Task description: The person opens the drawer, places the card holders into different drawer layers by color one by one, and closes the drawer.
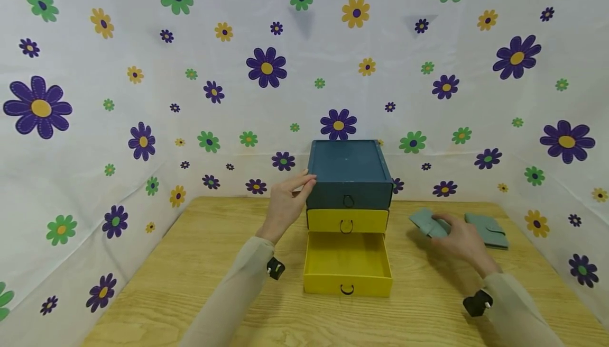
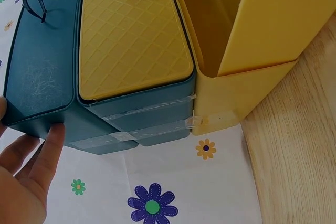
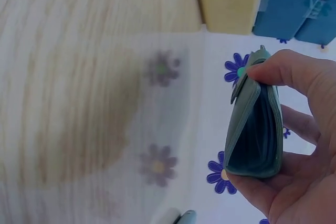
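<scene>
My right hand [image 1: 460, 241] holds a grey-green wallet [image 1: 423, 221] above the table, right of a small drawer unit [image 1: 349, 161]. In the right wrist view, the thumb pinches this wallet [image 3: 247, 129] against the fingers, and its folded halves spread slightly apart. A similar wallet [image 1: 488, 230] lies on the table just beyond that hand. My left hand [image 1: 284, 204] touches the upper left side of the unit, its fingers fairly straight against the blue casing [image 2: 58, 114]. The bottom yellow drawer [image 1: 325, 285] is pulled out, with nothing visible inside.
The unit's yellow middle drawer [image 1: 323, 221] and blue top drawer [image 1: 325, 195] are closed, each with a dark loop handle. Clear tape [image 2: 157, 129] runs along its side. It stands on a wooden table [image 1: 214, 278] near a flower-printed white backdrop [image 1: 200, 109].
</scene>
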Demonstrator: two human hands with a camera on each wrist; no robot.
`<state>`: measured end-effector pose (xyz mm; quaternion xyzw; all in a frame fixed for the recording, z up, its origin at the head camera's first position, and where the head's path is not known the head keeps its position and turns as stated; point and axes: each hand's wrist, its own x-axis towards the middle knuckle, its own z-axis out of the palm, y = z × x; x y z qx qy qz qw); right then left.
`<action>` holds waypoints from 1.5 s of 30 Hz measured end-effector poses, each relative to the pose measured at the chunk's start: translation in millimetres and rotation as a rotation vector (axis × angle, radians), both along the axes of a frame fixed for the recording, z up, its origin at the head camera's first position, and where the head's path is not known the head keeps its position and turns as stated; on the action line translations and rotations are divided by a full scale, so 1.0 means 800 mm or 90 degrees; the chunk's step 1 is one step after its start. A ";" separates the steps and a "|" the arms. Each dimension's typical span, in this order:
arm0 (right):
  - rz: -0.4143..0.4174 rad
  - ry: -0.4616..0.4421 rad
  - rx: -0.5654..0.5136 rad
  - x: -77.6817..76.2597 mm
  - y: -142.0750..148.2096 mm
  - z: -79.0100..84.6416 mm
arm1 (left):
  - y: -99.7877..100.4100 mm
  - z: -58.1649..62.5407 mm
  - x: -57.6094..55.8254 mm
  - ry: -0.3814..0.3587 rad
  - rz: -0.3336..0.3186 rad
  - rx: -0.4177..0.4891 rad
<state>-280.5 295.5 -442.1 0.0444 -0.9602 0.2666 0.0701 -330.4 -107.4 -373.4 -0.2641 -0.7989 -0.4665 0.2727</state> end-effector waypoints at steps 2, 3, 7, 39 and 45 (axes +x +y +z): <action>0.009 0.011 0.003 0.002 -0.002 0.003 | 0.000 0.000 0.000 -0.001 -0.002 0.002; 0.015 0.016 0.005 0.003 -0.002 0.005 | 0.000 0.000 0.000 -0.003 -0.001 0.002; 0.041 0.034 0.011 0.007 -0.004 0.012 | 0.000 0.000 -0.001 -0.001 0.001 0.002; 0.303 -0.058 -0.104 0.029 -0.012 0.046 | -0.001 -0.001 -0.002 0.003 0.000 -0.006; 0.347 -0.079 -0.119 0.030 -0.018 0.045 | 0.000 -0.001 -0.002 0.005 0.000 -0.006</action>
